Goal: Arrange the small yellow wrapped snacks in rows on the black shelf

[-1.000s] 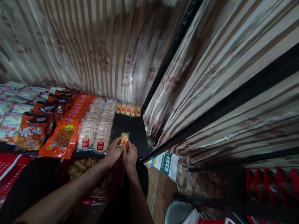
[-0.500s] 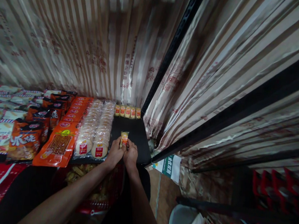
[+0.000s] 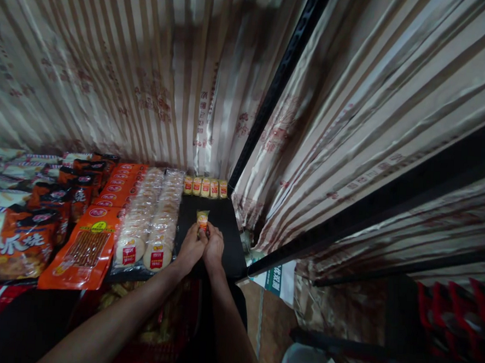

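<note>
Packet (image 3: 202,221) lengthwise toward curtain (image 3: 186,90)

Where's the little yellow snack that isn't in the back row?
In the head view, the little yellow snack is in the left hand and right hand, over the shelf, right of the round crackers and nearer you than the back row.

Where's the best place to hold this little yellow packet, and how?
On the small yellow packet, I'd pinch the near end from your side, as the left hand and right hand do; it's narrow, and its free far end points toward the row of packets.
</note>
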{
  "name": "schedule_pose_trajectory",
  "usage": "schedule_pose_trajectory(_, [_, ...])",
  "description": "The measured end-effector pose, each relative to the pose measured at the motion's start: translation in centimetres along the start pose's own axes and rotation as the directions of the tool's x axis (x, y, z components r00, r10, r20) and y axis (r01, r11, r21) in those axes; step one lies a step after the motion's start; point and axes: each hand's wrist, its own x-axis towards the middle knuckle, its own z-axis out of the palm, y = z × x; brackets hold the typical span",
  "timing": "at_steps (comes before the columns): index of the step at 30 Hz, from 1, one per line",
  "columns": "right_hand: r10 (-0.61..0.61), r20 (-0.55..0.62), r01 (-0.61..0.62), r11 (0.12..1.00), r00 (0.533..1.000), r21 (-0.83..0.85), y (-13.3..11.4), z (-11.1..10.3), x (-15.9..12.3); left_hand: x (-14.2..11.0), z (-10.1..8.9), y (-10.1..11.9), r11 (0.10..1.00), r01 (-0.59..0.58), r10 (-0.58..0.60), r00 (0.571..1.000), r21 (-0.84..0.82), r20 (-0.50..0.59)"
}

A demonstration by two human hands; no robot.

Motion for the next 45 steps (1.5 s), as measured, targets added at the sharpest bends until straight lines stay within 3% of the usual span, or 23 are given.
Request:
schedule_pose_trajectory(9, [0.015,0.007,-0.015,1.000,1.000,0.025,0.1,0.5,2.1,1.6,0.5,1.5,0.997,0.045,-0.045,0.999,0.060,-0.004])
schedule_pose_trajectory(16, [0.077,-0.041,-0.070,0.986,0.996,0.153,0.9,0.3,3.6,3.2,1.8,1.8,0.996,0.052,-0.054,0.998,0.070,0.023])
schedule_pose_trajectory(26, [0.168,-0.169,-0.134,0.972,0.971,0.195,1.3,-1.0,7.5,7.2,4.5,2.5,0.985,-0.125,0.115,0.990,0.122,0.082])
schedule_pose_trajectory(30, [0.177,-0.206,-0.135,0.970,0.962,0.205,1.8,-0.9,8.7,8.4,5.4,3.0,0.983,-0.145,0.133,0.986,0.117,0.104])
schedule_pose_trajectory(35, [0.169,-0.271,-0.127,0.978,0.948,0.166,2.9,-0.1,9.3,9.4,6.3,2.5,0.984,-0.137,0.122,0.984,0.111,0.128])
schedule_pose_trajectory(45, [0.175,-0.263,-0.121,0.970,0.949,0.211,4.0,-0.7,10.3,11.0,8.2,1.1,0.992,-0.128,0.126,0.985,0.007,0.120])
